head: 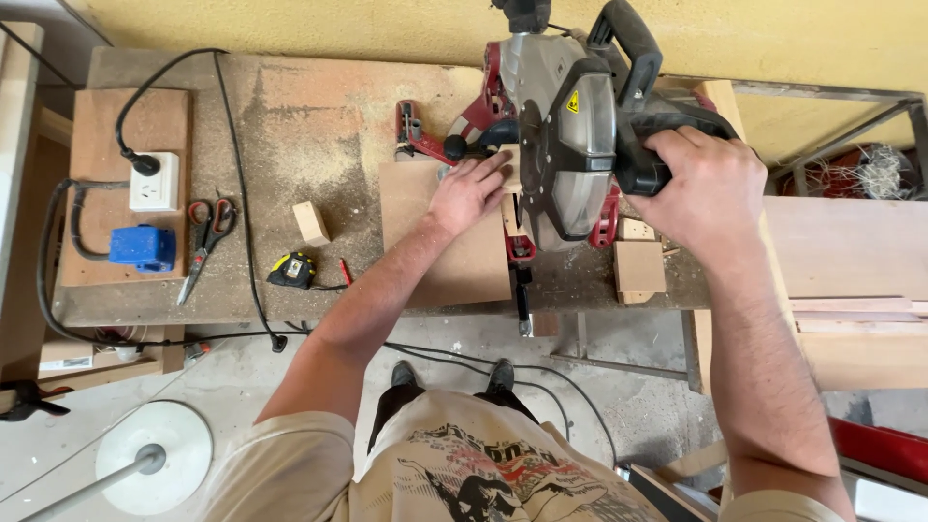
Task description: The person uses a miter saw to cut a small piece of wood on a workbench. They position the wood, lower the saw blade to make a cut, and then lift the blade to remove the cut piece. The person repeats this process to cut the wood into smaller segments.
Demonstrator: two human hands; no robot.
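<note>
The right hand [704, 184] was closed tight around the black handle of the big saw [565, 126], which put it where it could steer the saw head, and the left hand [468, 191] lay flat with its fingers spread on the brown board [440, 242], likely pressing it down so it would not slide. The board lay on the dusty workbench [290, 126] with one edge tucked under the saw. A small wood block [310, 222], a tape measure [293, 271] and red scissors [205, 242] sat off to the left, well away from the blade.

red-handled scissors [206, 237], tape measure [292, 271], small wood block [310, 222]
</note>
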